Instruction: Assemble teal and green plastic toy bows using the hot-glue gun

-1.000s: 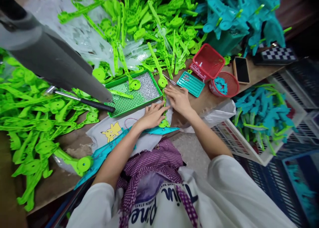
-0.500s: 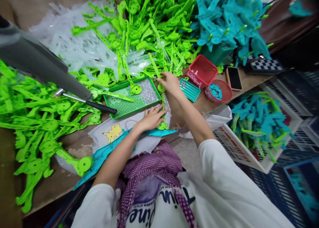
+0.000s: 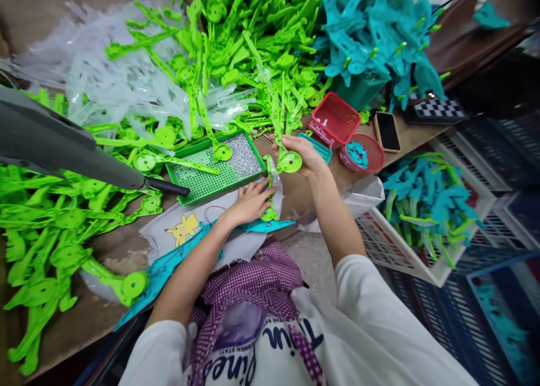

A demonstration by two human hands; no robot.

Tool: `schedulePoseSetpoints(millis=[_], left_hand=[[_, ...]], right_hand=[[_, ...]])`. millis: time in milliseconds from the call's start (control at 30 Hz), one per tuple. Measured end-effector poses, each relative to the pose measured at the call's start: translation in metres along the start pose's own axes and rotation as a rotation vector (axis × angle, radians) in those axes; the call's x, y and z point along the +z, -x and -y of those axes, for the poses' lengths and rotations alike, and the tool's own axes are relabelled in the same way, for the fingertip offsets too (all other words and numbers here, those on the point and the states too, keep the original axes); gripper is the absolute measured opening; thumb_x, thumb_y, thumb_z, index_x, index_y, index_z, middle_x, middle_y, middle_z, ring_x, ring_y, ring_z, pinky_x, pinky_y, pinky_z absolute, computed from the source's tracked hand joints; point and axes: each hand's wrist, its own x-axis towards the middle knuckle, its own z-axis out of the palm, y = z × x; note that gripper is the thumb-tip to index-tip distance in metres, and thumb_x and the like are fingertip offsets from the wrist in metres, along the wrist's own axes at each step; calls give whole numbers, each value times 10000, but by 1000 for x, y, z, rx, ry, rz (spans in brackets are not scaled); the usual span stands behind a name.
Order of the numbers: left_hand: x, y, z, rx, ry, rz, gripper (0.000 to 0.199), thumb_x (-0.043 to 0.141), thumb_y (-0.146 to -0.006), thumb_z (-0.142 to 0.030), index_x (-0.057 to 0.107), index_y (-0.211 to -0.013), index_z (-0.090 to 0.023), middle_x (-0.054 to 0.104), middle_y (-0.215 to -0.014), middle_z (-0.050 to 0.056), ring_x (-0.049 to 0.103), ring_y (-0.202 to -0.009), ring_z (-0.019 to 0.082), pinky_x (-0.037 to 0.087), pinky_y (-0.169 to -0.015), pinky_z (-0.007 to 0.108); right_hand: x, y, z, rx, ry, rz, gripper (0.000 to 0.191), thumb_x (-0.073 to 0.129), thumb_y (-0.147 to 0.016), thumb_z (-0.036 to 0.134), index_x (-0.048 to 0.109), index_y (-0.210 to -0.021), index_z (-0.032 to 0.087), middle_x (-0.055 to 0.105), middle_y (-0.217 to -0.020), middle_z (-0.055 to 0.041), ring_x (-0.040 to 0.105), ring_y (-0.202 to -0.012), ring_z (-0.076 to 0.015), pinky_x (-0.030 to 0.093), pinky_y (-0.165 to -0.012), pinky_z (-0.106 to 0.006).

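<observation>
My right hand (image 3: 304,154) grips a green plastic arm with a round end (image 3: 290,161), its long part pointing up toward the green pile. My left hand (image 3: 252,202) lies with fingers spread, its fingertips touching a smaller green part (image 3: 270,209) at the edge of a white cloth (image 3: 162,224). Under my left wrist is a long teal piece (image 3: 158,268). Just beyond my left hand is a green perforated tray (image 3: 196,184) with small silver pieces (image 3: 245,160); two green parts lie across it.
Green parts (image 3: 253,48) and clear strips (image 3: 122,82) heap at the back, teal parts (image 3: 371,31) at back right. A grey tool arm (image 3: 63,138) juts in from the left. Red baskets (image 3: 337,119), a phone (image 3: 387,131) and a white crate (image 3: 405,256) are on the right.
My right hand has lifted a green arm with a round end above the table. My left hand stays by the smaller green part. The whole view has shifted slightly.
</observation>
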Motion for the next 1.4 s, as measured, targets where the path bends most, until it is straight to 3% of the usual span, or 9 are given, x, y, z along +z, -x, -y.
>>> schedulePoseSetpoints(millis=[200, 300, 433, 533, 733, 900, 1133, 1267, 1400], left_hand=[[-1, 1, -3, -16, 7, -3, 547, 434, -1013, -301, 355, -1554, -310, 207, -1695, 66, 338, -1429, 357, 368, -1078, 575], [-2, 1, -3, -20, 18, 2, 544, 440, -1012, -307, 360, -1549, -331, 214, -1694, 53, 336, -1433, 355, 356, -1087, 574], [-3, 3, 1, -21, 43, 4, 552, 432, -1008, -297, 348, -1553, -325, 199, -1697, 62, 322, -1437, 371, 340, -1087, 601], [-1, 4, 4, -28, 87, -4, 565, 461, -990, -280, 339, -1542, -298, 224, -1690, 67, 311, -1449, 354, 332, -1097, 580], [0, 1, 0, -60, 162, -44, 492, 517, -929, -242, 404, -1408, -240, 303, -1660, 68, 343, -1433, 303, 331, -1099, 516], [1, 0, 1, -48, 183, -55, 540, 471, -894, -196, 379, -1424, -242, 348, -1632, 89, 342, -1435, 296, 328, -1087, 506], [3, 0, 4, -53, 203, -56, 688, 490, -914, -285, 223, -1540, -181, 458, -1527, 146, 377, -1400, 314, 332, -1070, 495], [3, -1, 6, -40, 229, -66, 632, 474, -931, -278, 268, -1524, -204, 462, -1527, 140, 377, -1408, 318, 325, -1087, 519], [3, -4, 9, -78, 388, -135, 444, 403, -974, -243, 406, -1418, -243, 539, -1486, 92, 451, -1391, 272, 342, -1111, 519]], right_hand=[[-14, 18, -23, -31, 65, -203, 479, 802, -597, 459, 712, -1010, 233, 719, -743, 13, 643, -635, -158, 519, -618, -301], [-15, 38, -38, -77, 300, -282, 374, 742, -642, 429, 731, -946, 213, 673, -656, 18, 597, -591, -157, 481, -600, -302], [3, 65, -47, -121, 741, -352, 423, 651, -735, 364, 758, -1107, 195, 645, -607, 7, 584, -579, -183, 474, -631, -326], [20, 80, -46, -35, 980, -329, 481, 598, -791, 320, 724, -1239, 197, 716, -680, -21, 663, -670, -215, 498, -715, -336], [42, 92, -36, 124, 1297, -241, 465, 493, -917, 307, 655, -1338, 196, 795, -1026, -118, 743, -964, -282, 504, -845, -351], [63, 91, -24, 198, 1503, -148, 401, 435, -961, 299, 657, -1268, 168, 780, -1036, -170, 741, -974, -325, 506, -826, -379], [71, 90, -16, 208, 1560, -110, 377, 426, -976, 302, 629, -1268, 177, 762, -1108, -168, 729, -1005, -310, 509, -831, -368], [72, 90, -16, 234, 1597, -84, 375, 415, -984, 295, 627, -1265, 166, 758, -1098, -186, 732, -995, -310, 516, -821, -368], [75, 88, -14, 243, 1598, -51, 392, 397, -992, 274, 595, -1297, 128, 756, -1093, -196, 729, -1020, -325, 525, -831, -378]])
